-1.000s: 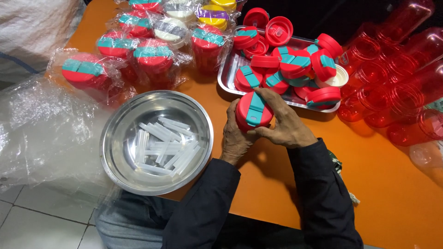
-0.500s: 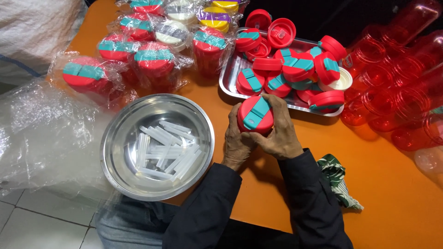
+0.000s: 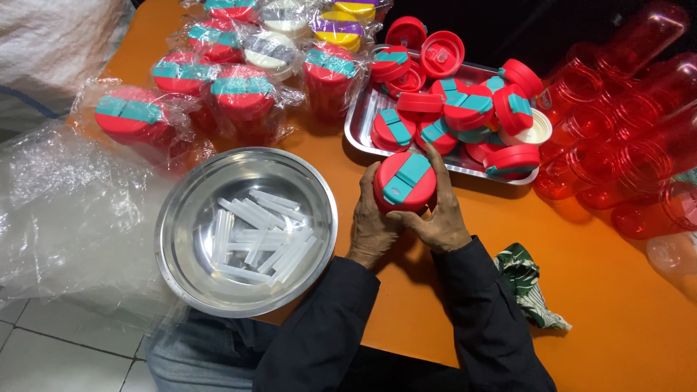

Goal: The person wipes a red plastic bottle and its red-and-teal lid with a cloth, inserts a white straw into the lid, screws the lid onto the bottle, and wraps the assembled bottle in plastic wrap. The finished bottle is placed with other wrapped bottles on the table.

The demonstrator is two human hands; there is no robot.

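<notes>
Both my hands hold one round red lid (image 3: 404, 181) with a teal flip tab, just above the orange table (image 3: 610, 290). My left hand (image 3: 372, 226) cups its left side. My right hand (image 3: 438, 216) wraps its right side and underside, fingers reaching up behind it. Just beyond the lid lies a rectangular steel tray (image 3: 361, 125) piled with several similar red and teal lids. To my left sits a round steel bowl (image 3: 181, 218) holding several short clear plastic sticks.
Bagged cups with red, teal, white and yellow lids (image 3: 239, 94) crowd the far left. Clear red cups (image 3: 639, 145) lie stacked on the right. Crumpled clear plastic wrap (image 3: 65, 218) hangs off the left edge. A patterned green cloth (image 3: 528, 283) lies by my right sleeve.
The lid has turned in my hands, its teal tab now running more diagonally, and my right fingers have shifted from its top to its side and back.
</notes>
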